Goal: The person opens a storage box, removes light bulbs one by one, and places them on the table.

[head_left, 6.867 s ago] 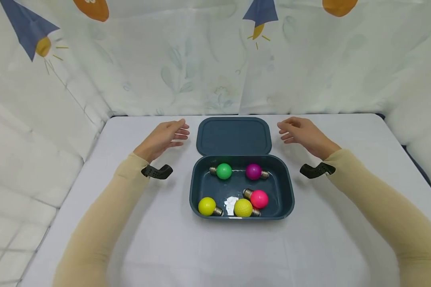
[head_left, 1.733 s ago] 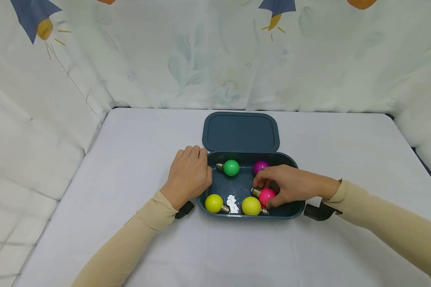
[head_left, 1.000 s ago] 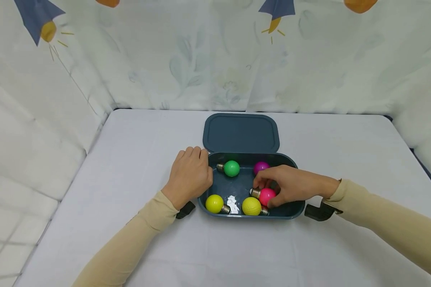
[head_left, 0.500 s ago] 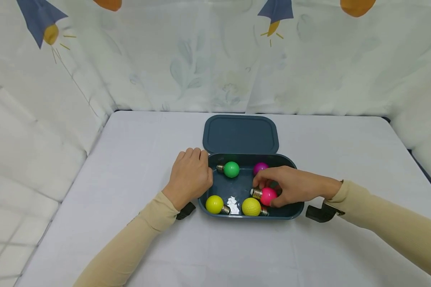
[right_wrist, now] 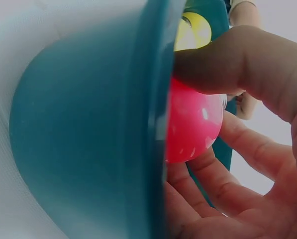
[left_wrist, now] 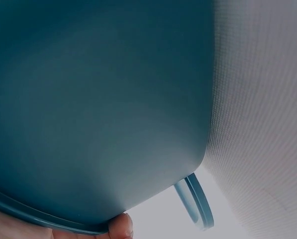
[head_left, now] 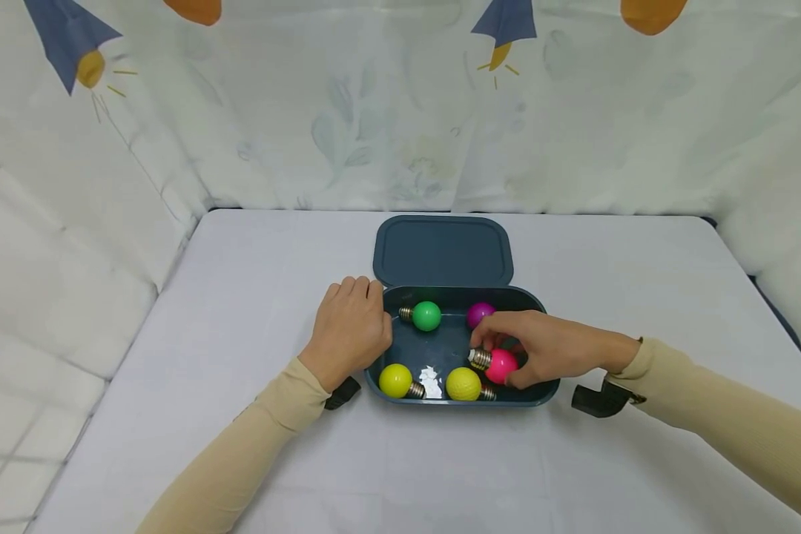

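Observation:
A dark blue-green plastic box (head_left: 434, 347) holds several round light bulbs with screw bases. My left hand (head_left: 351, 326) grips its left rim, fingers curled over the edge; the left wrist view shows fingertips right at the rim (left_wrist: 49, 221). Inside the box, my right hand (head_left: 549, 345) pinches a pink bulb (head_left: 503, 367) by its globe, thumb on the near side, its metal base pointing left. The right wrist view shows the pink globe (right_wrist: 194, 124) between thumb and fingers. Close by are a textured yellow bulb (head_left: 463, 384) and a purple bulb (head_left: 478, 314), partly covered by the right hand.
A green bulb (head_left: 426, 316) lies at the box's back left, a smooth yellow bulb (head_left: 395, 380) at its front left. The flat matching lid (head_left: 443, 252) lies directly behind the box. White cloth covers the table (head_left: 267, 259); patterned fabric hangs behind.
Both hands have come from beside the lid to the box: the left onto its rim, the right onto the pink bulb. Lately the pink bulb has shifted slightly right within the box.

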`<state>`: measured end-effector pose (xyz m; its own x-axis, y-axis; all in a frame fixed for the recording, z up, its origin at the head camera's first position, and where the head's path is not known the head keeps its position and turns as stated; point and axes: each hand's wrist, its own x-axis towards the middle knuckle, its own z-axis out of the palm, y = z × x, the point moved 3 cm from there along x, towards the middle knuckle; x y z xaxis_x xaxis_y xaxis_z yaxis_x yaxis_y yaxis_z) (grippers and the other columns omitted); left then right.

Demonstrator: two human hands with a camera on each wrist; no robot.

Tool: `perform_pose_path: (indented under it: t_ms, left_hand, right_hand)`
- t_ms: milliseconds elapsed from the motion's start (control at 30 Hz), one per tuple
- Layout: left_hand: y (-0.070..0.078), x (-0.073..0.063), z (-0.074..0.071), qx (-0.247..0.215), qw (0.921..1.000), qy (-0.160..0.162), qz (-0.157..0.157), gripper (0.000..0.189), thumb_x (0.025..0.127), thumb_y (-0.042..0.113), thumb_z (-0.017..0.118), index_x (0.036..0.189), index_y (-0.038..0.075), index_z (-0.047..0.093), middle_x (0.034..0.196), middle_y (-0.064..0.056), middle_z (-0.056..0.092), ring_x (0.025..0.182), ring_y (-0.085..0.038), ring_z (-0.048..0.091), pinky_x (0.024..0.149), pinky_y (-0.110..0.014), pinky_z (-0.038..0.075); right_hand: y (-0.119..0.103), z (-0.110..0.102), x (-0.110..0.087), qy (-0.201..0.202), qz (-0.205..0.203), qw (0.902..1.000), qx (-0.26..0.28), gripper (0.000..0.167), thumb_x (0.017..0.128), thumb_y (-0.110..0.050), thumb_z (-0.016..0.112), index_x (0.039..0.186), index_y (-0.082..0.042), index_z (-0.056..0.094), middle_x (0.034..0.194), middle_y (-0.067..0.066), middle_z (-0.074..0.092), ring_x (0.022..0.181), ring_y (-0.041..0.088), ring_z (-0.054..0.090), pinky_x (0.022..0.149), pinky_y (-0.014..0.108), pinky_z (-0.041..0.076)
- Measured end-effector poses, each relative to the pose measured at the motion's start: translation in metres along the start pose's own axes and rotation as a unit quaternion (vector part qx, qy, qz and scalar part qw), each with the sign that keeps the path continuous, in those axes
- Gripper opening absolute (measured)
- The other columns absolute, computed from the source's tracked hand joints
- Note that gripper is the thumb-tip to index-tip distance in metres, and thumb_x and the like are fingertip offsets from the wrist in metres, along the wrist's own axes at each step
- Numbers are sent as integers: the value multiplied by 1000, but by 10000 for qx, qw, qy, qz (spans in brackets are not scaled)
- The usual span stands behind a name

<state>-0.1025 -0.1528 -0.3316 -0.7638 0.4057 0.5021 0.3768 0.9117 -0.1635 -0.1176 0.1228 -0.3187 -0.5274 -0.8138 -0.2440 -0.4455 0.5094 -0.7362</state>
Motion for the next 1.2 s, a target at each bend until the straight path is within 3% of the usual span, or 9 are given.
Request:
perform_pose_path:
  t_ms: [600, 1200]
  left_hand:
    - [-4, 0, 1, 83, 9994, 289, 155, 11, 86, 8, 58, 78, 1, 56, 68, -9, 48, 64, -25, 43, 61, -31, 25]
    - [-9, 1, 3, 102, 9998, 79, 127, 13, 87, 9, 59, 77, 1, 55, 69, -10, 49, 64, -26, 44, 59, -33, 27]
  right_hand:
    - [-2, -5, -10, 499, -50, 9986, 136, 48, 84, -10, 79, 126, -21, 60, 118, -3, 62, 113, 18, 58, 94, 26, 58]
    - [-3, -13, -17, 929, -80, 9946, 454, 56, 80, -3, 79, 128, -26, 59, 118, -4, 63, 113, 16, 59, 97, 26, 58]
